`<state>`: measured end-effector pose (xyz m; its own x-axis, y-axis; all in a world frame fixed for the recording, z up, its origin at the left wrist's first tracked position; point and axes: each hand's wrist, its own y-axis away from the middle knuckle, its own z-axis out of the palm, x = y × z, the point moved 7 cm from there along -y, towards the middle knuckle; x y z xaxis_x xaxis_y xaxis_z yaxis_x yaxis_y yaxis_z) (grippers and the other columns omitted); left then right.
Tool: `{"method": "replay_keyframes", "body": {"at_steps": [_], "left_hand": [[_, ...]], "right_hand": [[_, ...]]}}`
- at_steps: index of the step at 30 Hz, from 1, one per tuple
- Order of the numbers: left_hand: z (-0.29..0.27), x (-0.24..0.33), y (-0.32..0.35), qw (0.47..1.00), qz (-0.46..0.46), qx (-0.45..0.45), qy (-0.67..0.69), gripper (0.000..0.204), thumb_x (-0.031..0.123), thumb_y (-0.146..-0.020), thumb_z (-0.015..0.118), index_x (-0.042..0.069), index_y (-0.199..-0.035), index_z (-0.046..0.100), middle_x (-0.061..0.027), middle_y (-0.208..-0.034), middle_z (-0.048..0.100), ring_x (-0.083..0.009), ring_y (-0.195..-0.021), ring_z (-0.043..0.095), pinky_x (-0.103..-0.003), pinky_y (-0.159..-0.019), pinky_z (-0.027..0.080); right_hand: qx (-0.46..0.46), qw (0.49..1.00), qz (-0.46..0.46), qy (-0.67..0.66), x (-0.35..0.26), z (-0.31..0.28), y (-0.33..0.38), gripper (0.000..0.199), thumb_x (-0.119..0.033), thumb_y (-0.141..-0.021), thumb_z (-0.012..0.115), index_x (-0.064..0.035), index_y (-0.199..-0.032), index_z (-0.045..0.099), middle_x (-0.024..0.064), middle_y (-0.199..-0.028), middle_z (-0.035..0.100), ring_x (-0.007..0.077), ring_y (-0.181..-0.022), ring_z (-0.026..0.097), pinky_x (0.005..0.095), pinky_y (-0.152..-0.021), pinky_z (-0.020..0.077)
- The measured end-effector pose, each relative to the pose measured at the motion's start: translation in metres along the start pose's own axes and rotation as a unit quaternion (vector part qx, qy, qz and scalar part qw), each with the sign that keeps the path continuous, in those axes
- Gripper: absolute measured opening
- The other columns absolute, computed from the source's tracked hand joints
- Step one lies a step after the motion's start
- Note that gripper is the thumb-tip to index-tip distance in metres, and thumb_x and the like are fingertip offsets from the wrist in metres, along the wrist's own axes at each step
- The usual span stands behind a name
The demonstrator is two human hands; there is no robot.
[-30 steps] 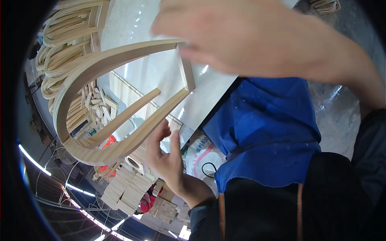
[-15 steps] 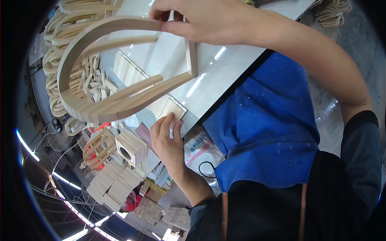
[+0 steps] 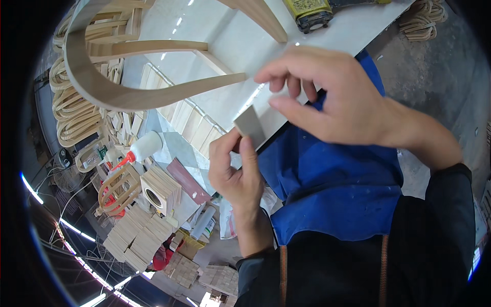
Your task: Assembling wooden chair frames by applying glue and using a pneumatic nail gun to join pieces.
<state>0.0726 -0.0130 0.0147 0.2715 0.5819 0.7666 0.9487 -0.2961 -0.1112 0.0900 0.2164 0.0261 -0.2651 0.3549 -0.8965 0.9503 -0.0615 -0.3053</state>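
Between the thumb and fingers of my left hand is a small flat wood block, held up at the near edge of the table. My right hand hovers to the right of it, fingers curved and apart, with nothing in them. A large U-shaped bentwood frame with a crosspiece stands on the table at the upper left, its near end close to my right fingertips. Below the frame lies a row of thin wood blocks, reaching to my left hand.
A yellow and black tool lies at the table's far right. To the left are a white bottle with a red tip, a reddish strip, stacked boards and piled curved wood pieces. A blue apron covers my lap.
My right hand has let go of the bentwood frame and drawn back toward me; the frame now stands lower on the table. My left hand has lifted a wood block from the row.
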Motion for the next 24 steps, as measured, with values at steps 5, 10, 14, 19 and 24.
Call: {"method": "replay_keyframes", "body": {"at_steps": [5, 10, 14, 19, 24], "left_hand": [[0.042, 0.008, 0.004, 0.996, -0.014, -0.018, 0.09, 0.021, -0.002, -0.1, 0.075, -0.002, -0.121, 0.076, -0.011, -0.106, 0.074, -0.0185, -0.09, 0.066, -0.03, -0.085, 0.054], [0.044, -0.011, -0.01, 0.993, -0.009, -0.02, 0.12, 0.036, 0.001, -0.099, 0.077, -0.002, -0.134, 0.068, -0.0154, -0.124, 0.07, -0.0222, -0.107, 0.066, -0.035, -0.096, 0.054], [0.01, -0.031, -0.065, 0.993, 0.075, 0.027, -0.087, 0.055, 0.004, -0.094, 0.081, 0.005, -0.145, 0.062, -0.021, -0.151, 0.058, -0.0307, -0.135, 0.06, -0.044, -0.116, 0.049], [0.028, -0.016, -0.102, 0.95, 0.251, -0.064, -0.172, 0.044, 0.002, -0.091, 0.086, 0.006, -0.132, 0.071, -0.0122, -0.138, 0.071, -0.0333, -0.137, 0.065, -0.051, -0.125, 0.046], [0.047, -0.01, -0.093, 0.935, 0.291, -0.107, -0.175, 0.033, 0.006, -0.089, 0.09, 0.006, -0.119, 0.077, -0.0071, -0.129, 0.078, -0.0324, -0.127, 0.071, -0.054, -0.126, 0.044]], "right_hand": [[-0.021, 0.996, 0.08, -0.042, 0.013, -0.004, 0.012, 0.03, -0.002, -0.095, 0.081, -0.0025, -0.124, 0.076, 0.0046, -0.103, 0.073, 0.0121, -0.076, 0.059, 0.024, -0.066, 0.0488], [-0.031, 0.984, 0.151, -0.09, 0.031, -0.004, 0.027, 0.031, -0.003, -0.095, 0.08, -0.002, -0.126, 0.076, 0.0045, -0.107, 0.073, 0.0127, -0.078, 0.06, 0.0248, -0.067, 0.0496], [0.001, 0.998, 0.024, 0.058, 0.024, -0.012, 0.018, 0.028, -0.004, -0.095, 0.078, -0.0024, -0.123, 0.075, 0.0049, -0.11, 0.074, 0.0147, -0.081, 0.063, 0.026, -0.07, 0.0516], [0.025, 0.96, -0.132, 0.246, 0.017, -0.008, 0.011, 0.024, -0.007, -0.095, 0.076, -0.0037, -0.119, 0.075, 0.005, -0.115, 0.074, 0.0171, -0.085, 0.066, 0.0277, -0.074, 0.0542], [-0.008, 0.936, -0.141, 0.321, 0.028, 0.0, 0.016, 0.022, -0.011, -0.096, 0.072, -0.0059, -0.117, 0.075, 0.004, -0.122, 0.074, 0.0183, -0.091, 0.069, 0.0292, -0.078, 0.056]]}}
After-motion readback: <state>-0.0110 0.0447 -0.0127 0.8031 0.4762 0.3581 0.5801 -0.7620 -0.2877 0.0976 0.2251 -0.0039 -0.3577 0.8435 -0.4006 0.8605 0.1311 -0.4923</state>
